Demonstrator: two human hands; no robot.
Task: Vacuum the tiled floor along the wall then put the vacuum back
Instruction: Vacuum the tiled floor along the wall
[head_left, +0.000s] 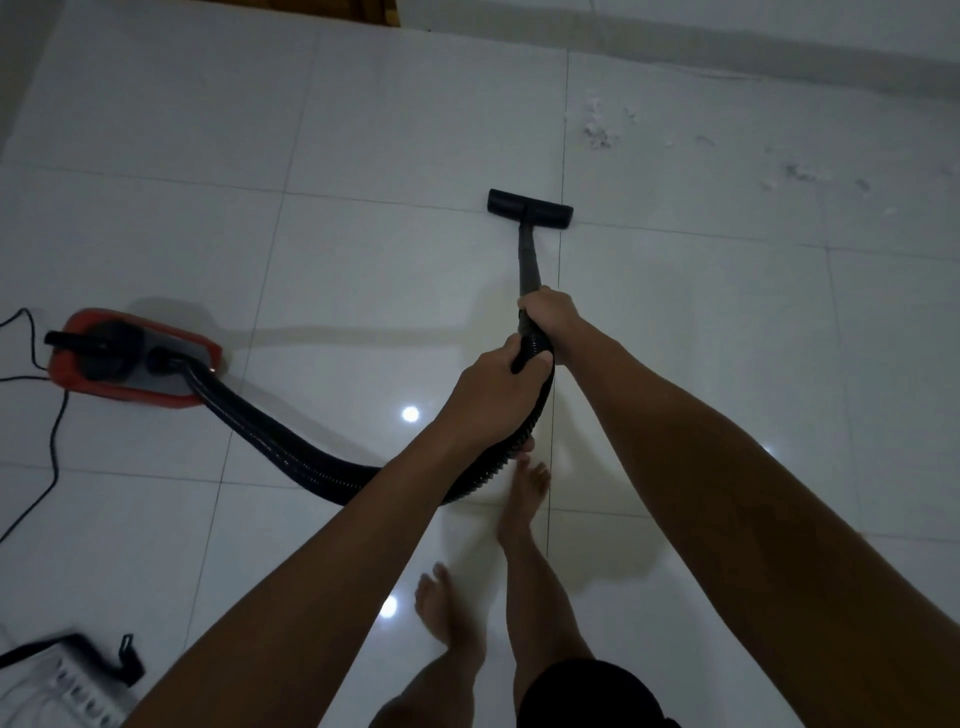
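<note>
A red canister vacuum (130, 358) sits on the white tiled floor (363, 130) at the left. Its black ribbed hose (291, 447) curves across the floor up to my hands. My right hand (550, 312) grips the black wand (527, 254) near its upper end. Just behind it, my left hand (493, 400) grips the hose where it joins the wand. The black floor nozzle (530, 208) rests flat on the tiles ahead of me. White fluff and dust (600, 127) lies scattered near the wall (779, 31) at the upper right, beyond the nozzle.
The vacuum's black power cord (52, 441) trails over the floor at the far left. A white power strip with a black strap (67, 675) lies at the bottom left. My bare feet (488, 566) stand below the hose loop. A wooden door frame (363, 10) shows at the top.
</note>
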